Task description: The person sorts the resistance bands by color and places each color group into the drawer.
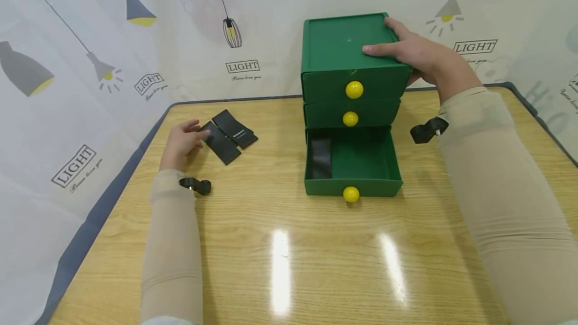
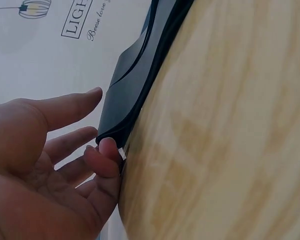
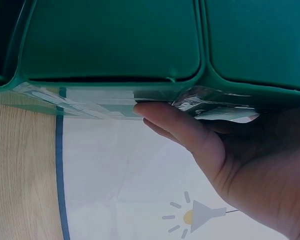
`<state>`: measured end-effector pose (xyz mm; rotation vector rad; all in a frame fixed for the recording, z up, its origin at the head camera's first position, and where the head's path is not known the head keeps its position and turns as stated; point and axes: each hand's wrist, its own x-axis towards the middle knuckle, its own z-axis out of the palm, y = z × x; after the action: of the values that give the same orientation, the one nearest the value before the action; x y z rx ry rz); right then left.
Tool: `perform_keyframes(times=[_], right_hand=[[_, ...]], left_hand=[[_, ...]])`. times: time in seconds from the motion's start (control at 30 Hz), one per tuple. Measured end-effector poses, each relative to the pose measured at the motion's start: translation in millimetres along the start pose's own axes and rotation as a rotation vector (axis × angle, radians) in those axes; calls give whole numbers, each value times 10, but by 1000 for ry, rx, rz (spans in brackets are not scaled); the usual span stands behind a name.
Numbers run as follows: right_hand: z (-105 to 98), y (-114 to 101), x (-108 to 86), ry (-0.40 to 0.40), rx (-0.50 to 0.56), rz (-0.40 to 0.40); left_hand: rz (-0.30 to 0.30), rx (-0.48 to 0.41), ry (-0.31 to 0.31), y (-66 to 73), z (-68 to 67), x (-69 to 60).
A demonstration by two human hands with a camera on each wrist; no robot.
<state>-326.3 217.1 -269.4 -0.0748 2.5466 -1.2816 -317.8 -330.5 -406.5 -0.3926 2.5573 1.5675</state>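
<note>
My left hand (image 1: 179,140) is at the left of the table, beside two flat black pieces (image 1: 221,143) lying edge to edge. In the left wrist view its thumb is held away from the black material (image 2: 122,102), while a fingertip touches the corner. My right hand (image 1: 422,55) rests over the top right edge of a green drawer unit (image 1: 347,44). Some fingers lie on top, and others press its side (image 3: 115,95). The bottom drawer (image 1: 375,187) is pulled out; inside, at its left, lies another flat black piece (image 1: 321,157).
Two upper drawers with yellow knobs (image 1: 354,90) are closed. The wooden table (image 1: 253,245) ends at the back and left against a blue-edged cloth (image 1: 271,79) printed with lamps. Small black cameras (image 1: 426,130) are strapped to both wrists.
</note>
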Motion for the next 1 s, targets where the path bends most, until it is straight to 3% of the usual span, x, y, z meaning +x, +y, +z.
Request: perform_keyframes(times=[0.27, 0.57, 0.77, 1.0], right_hand=[[3, -7, 2, -1, -1, -4], [10, -6, -6, -2, 4, -4], [3, 18, -5, -3, 18, 2], [-6, 1, -5, -8, 7, -4]], left_hand=[[-22, -12, 2, -26, -9, -4], [-55, 16, 75, -61, -35, 54], [-70, -73, 104, -47, -44, 77], [-71, -160, 101, 39, -82, 4]])
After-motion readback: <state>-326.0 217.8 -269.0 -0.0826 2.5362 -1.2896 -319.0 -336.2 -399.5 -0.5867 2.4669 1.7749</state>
